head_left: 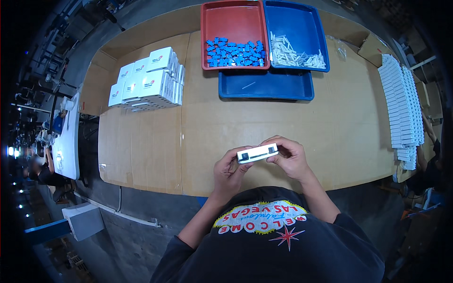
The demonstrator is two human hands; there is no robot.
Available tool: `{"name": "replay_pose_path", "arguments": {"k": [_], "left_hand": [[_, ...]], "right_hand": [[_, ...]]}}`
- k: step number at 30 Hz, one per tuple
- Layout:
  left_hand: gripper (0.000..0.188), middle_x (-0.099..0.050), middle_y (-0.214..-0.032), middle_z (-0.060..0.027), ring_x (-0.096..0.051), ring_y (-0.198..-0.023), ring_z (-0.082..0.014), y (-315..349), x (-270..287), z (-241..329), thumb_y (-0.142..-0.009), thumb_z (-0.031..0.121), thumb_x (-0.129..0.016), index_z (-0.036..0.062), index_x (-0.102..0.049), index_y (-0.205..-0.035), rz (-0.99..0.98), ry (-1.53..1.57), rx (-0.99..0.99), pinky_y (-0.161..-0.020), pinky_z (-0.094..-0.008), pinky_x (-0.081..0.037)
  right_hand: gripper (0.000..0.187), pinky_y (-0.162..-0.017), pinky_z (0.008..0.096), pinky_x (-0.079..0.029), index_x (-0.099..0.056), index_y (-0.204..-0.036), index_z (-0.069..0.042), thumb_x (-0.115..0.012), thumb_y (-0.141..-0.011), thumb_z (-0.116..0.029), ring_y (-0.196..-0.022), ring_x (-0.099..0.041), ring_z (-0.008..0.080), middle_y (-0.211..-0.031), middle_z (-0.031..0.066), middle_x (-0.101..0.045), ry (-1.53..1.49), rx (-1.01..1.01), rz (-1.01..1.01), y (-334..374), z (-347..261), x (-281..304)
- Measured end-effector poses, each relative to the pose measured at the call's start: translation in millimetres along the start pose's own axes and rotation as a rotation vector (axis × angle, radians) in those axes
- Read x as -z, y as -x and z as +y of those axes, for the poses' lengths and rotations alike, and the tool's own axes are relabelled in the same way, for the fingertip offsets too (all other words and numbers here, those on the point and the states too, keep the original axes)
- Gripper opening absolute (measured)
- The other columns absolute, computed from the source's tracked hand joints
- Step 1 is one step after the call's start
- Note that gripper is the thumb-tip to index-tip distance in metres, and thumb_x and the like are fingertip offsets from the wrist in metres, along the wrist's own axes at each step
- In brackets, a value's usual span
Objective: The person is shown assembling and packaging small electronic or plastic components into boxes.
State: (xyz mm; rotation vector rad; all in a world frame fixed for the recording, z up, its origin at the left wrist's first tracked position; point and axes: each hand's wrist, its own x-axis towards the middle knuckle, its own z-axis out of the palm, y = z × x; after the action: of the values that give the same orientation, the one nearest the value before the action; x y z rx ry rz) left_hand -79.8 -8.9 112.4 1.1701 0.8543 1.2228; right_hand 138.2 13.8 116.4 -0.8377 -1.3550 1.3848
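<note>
Close in front of my body, I hold a small flat white case (258,152) above the front of the table. Its narrow edge faces up and shows a dark slot with a black recess at each end. My left hand (227,173) grips the left end between thumb and fingers. At the other end my right hand (291,159) is closed on the same case, thumb below and fingers behind. The case's far side is hidden.
Cardboard covers the table (283,122). At the back stand a red tray (231,19) of blue plastic pieces, a blue tray (292,21) of white sticks, and a lower blue tray (283,85) with one stick. White boxes (146,85) are stacked left; white cases (401,104) line the right edge.
</note>
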Motion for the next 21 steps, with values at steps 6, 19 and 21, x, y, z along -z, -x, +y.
{"name": "replay_pose_path", "arguments": {"k": [6,19,21], "left_hand": [[0.031,-0.070,-0.124,-0.0156,-0.065,-0.111,-0.0141,-0.8,0.9,0.4,-0.102,0.007,-0.069,-0.0067,-0.059,-0.127,0.002,-0.021,0.009,-0.095,-0.0266,-0.052],[0.030,-0.069,-0.128,-0.0158,-0.065,-0.120,-0.0192,-2.4,-0.3,-2.8,-0.099,0.000,-0.069,-0.0057,-0.060,-0.128,-0.015,-0.012,-0.006,-0.103,-0.0308,-0.051],[0.030,-0.070,-0.127,-0.0157,-0.066,-0.119,-0.0190,-1.1,-0.3,-2.7,-0.099,0.000,-0.069,-0.0056,-0.060,-0.128,-0.010,-0.018,-0.003,-0.103,-0.0305,-0.052]], "right_hand": [[0.033,-0.098,0.0341,-0.055,-0.068,-0.120,0.004,-0.079,-0.089,0.000,-0.110,-0.069,0.0195,-0.116,0.0124,-0.071,-0.044,-0.016,-0.005,0.8,2.2,-1.2],[0.027,-0.093,0.0343,-0.057,-0.071,-0.115,0.003,-0.079,-0.090,-0.005,-0.104,-0.072,0.0221,-0.113,0.0144,-0.075,0.091,0.034,0.031,-1.4,0.4,0.2],[0.027,-0.093,0.0344,-0.056,-0.071,-0.115,0.003,-0.079,-0.090,-0.004,-0.104,-0.071,0.0221,-0.113,0.0143,-0.075,0.088,0.031,0.027,-0.4,1.2,0.3]]}}
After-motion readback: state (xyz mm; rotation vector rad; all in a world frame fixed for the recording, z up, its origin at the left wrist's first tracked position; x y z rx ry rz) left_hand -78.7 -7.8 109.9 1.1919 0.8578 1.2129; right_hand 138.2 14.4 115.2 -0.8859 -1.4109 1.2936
